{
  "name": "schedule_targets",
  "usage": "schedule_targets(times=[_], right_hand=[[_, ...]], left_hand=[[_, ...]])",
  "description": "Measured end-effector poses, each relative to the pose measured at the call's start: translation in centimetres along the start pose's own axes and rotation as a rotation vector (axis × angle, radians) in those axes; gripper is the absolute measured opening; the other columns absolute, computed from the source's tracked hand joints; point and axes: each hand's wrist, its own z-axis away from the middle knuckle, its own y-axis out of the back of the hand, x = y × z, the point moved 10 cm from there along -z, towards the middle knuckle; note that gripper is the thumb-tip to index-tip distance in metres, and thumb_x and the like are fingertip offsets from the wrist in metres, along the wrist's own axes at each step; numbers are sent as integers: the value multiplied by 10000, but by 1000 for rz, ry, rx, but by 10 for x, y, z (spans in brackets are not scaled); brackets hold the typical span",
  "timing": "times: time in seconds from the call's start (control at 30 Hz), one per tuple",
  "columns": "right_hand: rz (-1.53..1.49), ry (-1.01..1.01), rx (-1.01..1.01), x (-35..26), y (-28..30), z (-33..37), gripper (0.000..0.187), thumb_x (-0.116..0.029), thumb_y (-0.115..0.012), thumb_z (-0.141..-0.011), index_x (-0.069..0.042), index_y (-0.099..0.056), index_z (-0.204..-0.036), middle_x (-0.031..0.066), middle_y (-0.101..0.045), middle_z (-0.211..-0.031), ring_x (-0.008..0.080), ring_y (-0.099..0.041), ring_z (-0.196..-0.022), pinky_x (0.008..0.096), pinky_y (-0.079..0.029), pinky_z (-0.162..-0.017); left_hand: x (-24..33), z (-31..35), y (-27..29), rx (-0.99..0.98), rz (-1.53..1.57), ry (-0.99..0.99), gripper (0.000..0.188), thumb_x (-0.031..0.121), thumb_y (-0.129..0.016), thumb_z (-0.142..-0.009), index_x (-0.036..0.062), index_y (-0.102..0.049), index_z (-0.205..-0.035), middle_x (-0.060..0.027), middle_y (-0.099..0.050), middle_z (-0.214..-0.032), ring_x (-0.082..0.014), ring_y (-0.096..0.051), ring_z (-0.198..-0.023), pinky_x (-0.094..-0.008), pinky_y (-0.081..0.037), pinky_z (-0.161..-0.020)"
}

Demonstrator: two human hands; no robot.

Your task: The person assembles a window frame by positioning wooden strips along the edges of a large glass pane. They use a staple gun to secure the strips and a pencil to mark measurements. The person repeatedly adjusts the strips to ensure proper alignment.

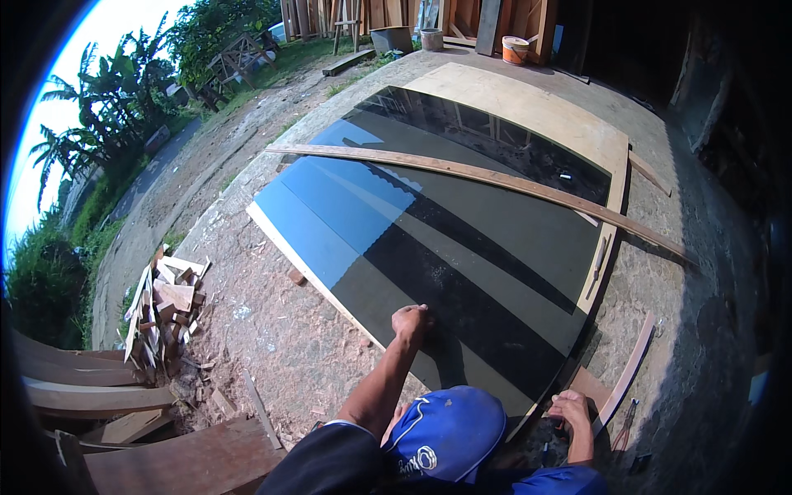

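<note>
A large dark glass sheet (495, 239) lies flat on a pale wooden board (528, 103), reflecting sky and slats. My left hand (410, 322) is closed over the sheet's near left part; what it pinches, if anything, is hidden. By the near right corner, my right hand (571, 409) has its fingers curled together, their contents too small to make out. Between my arms bulges rounded blue cloth (450, 429) with white piping; whether it is a cap or clothing I cannot tell. A long wooden strip (462, 167) crosses the sheet. Pliers (627, 425) lie right of my right hand.
Wood offcuts (173, 301) are piled at the left, above brown planks (181, 462). A curved-looking wooden strip (631, 363) lies at the right. One slim stick (596, 268) rests on the board's right edge. An orange bucket (516, 51) stands at the back.
</note>
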Motion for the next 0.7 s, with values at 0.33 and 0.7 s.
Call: schedule_targets(times=[0.33,0.7], right_hand=[[-93,-39,-58,15,3,25,141,-118,-748,-894,-18,-658,-854,67,-662,-695,171,-678,-571,284,-578,-525],[-63,-59,16,34,9,44,92,-70,-724,-893,-24,-647,-873,85,-662,-688,178,-670,-544,301,-577,-506]], left_hand=[[-18,19,16,6,53,14,146,70,-750,-909,-17,-701,-1017,-126,-726,-832,-205,-714,-650,-305,-597,-555],[-33,40,30,-21,74,12,153,87,-728,-934,-37,-692,-1016,-132,-727,-842,-211,-714,-672,-309,-595,-580]])
